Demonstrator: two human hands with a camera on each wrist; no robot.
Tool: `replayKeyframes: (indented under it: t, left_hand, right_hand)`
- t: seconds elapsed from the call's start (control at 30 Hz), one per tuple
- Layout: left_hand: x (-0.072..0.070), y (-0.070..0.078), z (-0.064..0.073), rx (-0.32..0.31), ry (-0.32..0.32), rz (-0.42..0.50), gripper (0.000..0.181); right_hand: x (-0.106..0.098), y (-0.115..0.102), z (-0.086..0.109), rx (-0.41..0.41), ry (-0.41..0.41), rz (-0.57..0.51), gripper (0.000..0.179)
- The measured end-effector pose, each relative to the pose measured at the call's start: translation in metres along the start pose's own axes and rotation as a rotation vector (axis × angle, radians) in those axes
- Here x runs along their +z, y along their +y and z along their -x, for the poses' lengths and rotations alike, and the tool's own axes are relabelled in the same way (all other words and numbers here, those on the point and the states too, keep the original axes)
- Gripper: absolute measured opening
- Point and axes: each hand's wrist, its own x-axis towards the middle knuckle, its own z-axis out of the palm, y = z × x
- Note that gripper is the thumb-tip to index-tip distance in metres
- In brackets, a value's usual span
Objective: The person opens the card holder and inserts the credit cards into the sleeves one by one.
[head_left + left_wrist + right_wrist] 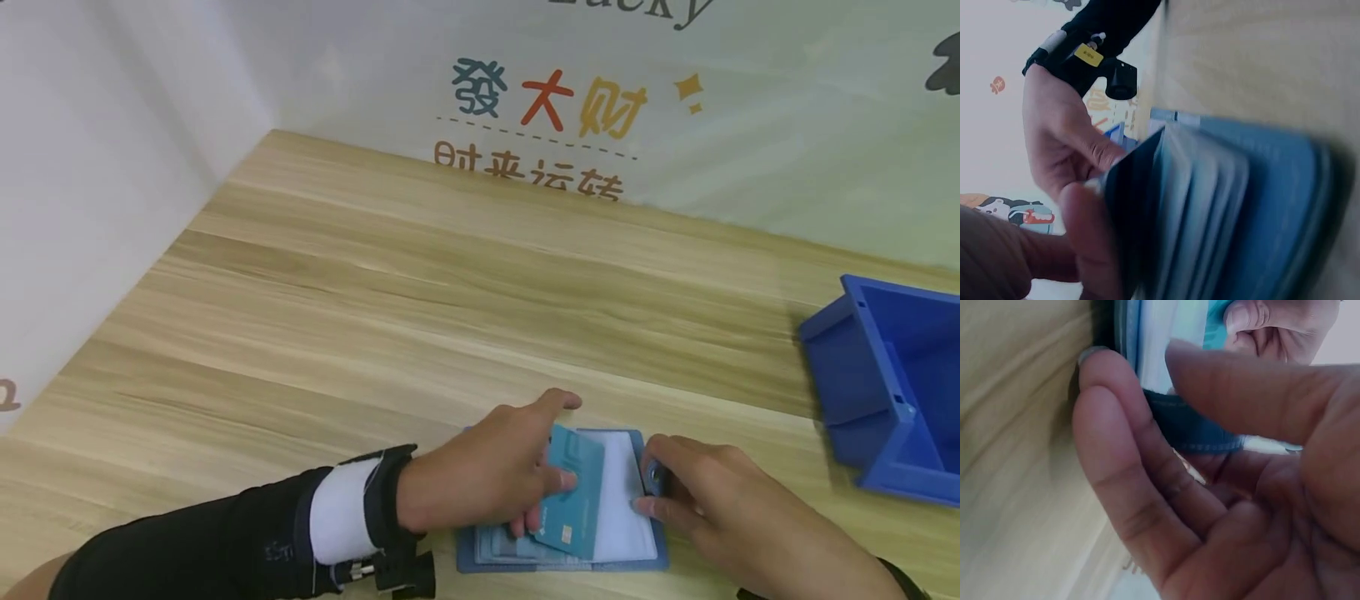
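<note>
A blue card holder (468, 560) lies spread on the table, its clear plastic sleeves (626, 500) showing. Between thumb and fingers, my left hand (487, 471) pinches a teal card (577, 500) with a chip, tilted over the sleeves; its index finger points away from me. The left wrist view has the sleeves (1204, 206) fanned beside the pinching fingers. On the holder's right side, my right hand (712, 492) grips a dark blue strap (1191, 425) with a round metal snap (656, 476), thumb on one side and fingers on the other.
A blue plastic bin (855, 375) stands on the wooden table (375, 317) at the right. Behind the table and along its left side hangs a pale printed cloth (360, 83) with coloured lettering.
</note>
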Motion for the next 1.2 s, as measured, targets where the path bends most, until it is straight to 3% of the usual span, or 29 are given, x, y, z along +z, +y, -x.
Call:
replayKeyframes:
  t: [0.17,0.4,0.47,0.7,0.8,0.9,1.03,1.2]
  left_hand:
    - [0.001,-0.003,0.0,0.076,0.041,0.016,0.063]
    - [0.006,-0.004,-0.004,0.049,0.065,0.004,0.056]
    - [0.008,-0.005,-0.005,0.056,0.057,0.008,0.056]
    - [0.004,-0.007,-0.009,0.091,0.048,0.017,0.048]
    - [-0.002,-0.007,-0.01,0.128,0.089,0.028,0.041]
    - [-0.006,-0.005,-0.011,0.129,0.137,0.013,0.039]
    - [-0.008,-0.001,-0.012,0.127,0.175,-0.093,0.045]
    - [-0.014,0.002,-0.012,0.205,0.155,-0.201,0.026]
  right_hand:
    - [-0.001,0.001,0.001,0.023,0.018,-0.044,0.023]
    - [-0.003,0.002,0.0,0.016,-0.138,-0.319,0.018]
    - [-0.002,0.0,-0.001,0.021,-0.162,-0.342,0.02]
    - [-0.004,0.001,0.0,0.045,-0.139,-0.219,0.021]
    - [-0.009,0.005,0.004,0.044,-0.132,-0.153,0.023]
    - [-0.013,0.009,0.007,0.053,-0.137,-0.154,0.02]
    - [-0.017,0.013,0.009,0.067,-0.139,-0.18,0.018]
    - [-0.018,0.018,0.012,0.1,-0.109,-0.125,0.019]
